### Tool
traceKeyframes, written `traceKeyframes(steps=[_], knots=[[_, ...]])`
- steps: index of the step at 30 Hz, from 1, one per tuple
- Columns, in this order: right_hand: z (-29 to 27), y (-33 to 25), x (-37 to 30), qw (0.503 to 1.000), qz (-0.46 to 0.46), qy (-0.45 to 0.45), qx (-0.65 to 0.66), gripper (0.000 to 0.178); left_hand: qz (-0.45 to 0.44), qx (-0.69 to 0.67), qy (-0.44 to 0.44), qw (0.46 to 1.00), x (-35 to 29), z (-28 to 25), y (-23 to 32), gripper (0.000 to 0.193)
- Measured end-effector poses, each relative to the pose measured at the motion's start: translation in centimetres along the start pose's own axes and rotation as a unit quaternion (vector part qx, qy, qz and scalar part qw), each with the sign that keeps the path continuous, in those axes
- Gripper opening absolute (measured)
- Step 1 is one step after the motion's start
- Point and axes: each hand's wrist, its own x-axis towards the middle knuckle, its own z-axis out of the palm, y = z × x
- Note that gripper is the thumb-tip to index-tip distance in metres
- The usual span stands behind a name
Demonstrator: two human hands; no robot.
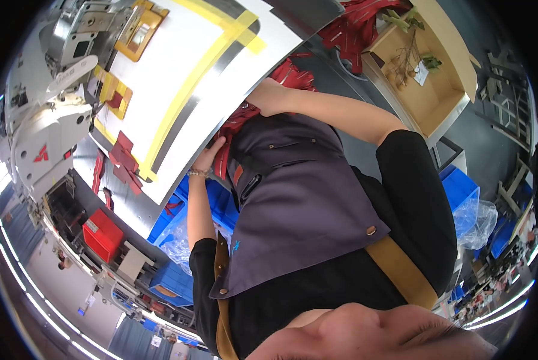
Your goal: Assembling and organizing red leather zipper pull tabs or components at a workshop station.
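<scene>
Red fabric strips with zippers (pixel 222 157) lie bunched on my lap, at the edge of the white work board (pixel 182 54). My left hand (pixel 206 156), with a bracelet at the wrist, is closed at the near end of this bunch. Its thumb rests against the red strips, and the board's edge hides some of its fingers. Farther right, my right hand (pixel 269 97) is curled over the same bunch, fingertips buried in the strips. More red strips (pixel 293 77) are heaped just beyond it. A dark purple apron (pixel 299 186) covers my lap.
A white sewing machine (pixel 47 144) stands at the left, with yellow clamps (pixel 140 30) on the board. Red fabric pieces (pixel 125 162) lie at the board's left corner. An open cardboard box (pixel 434 102) with dried plants is at the right. Blue bins (pixel 461 192) sit low on both sides.
</scene>
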Motion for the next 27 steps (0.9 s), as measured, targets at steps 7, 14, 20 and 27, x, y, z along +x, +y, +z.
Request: traceKeyframes(steps=[7,14,20,27], knots=[[-6.7,0.7,-1.0,0.991,0.041,-0.063,0.114,0.062,0.023,0.101,0.138,0.985,-3.4,4.2,-0.4,0.058],[-7.5,1.4,-1.7,0.982,0.031,-0.072,0.172,0.067,0.043,0.138,0.177,0.973,-2.7,5.5,-0.3,0.048],[-8.8,1.7,-2.8,0.983,0.069,-0.068,0.158,0.059,0.108,0.045,0.259,0.959,-3.7,6.4,-0.1,0.024],[-11.5,3.9,-3.7,0.902,0.234,-0.196,0.304,0.052,0.094,0.072,0.19,0.975,-4.7,5.4,-0.6,0.019]])
